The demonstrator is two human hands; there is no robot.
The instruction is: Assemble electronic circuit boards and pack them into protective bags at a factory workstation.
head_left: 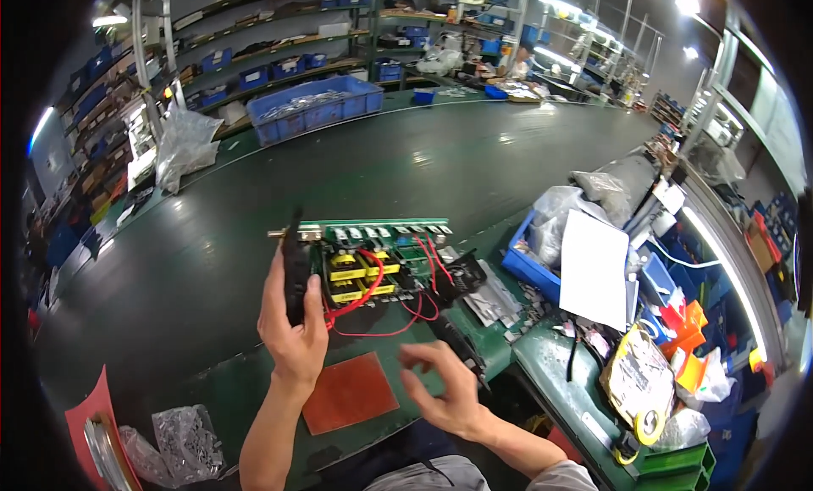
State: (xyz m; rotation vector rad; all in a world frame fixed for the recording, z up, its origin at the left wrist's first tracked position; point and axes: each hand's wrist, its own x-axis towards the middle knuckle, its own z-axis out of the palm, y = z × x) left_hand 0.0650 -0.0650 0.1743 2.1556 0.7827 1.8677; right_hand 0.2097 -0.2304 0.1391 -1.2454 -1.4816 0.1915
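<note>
My left hand (292,326) grips an upright black panel (295,275) at the left end of a green circuit board assembly (373,266), thumb on one side and fingers on the other. The board carries yellow-wrapped transformers (347,279), a row of metal parts along its far edge, and red wires (373,296). A black part (461,275), perhaps a fan, lies at its right end, apparently joined by wires. My right hand (445,389) is slightly blurred, fingers curled but apart from the thumb, with nothing visible in it. Close beside it lies a long black object (460,347).
An orange-red mat (351,393) lies in front of me. At right stand a blue bin (529,258) of plastic bags, white paper (594,266) and a tape roll (650,425). Clear bags (186,440) lie at lower left. A large blue crate (318,110) stands across the dark conveyor belt (406,165).
</note>
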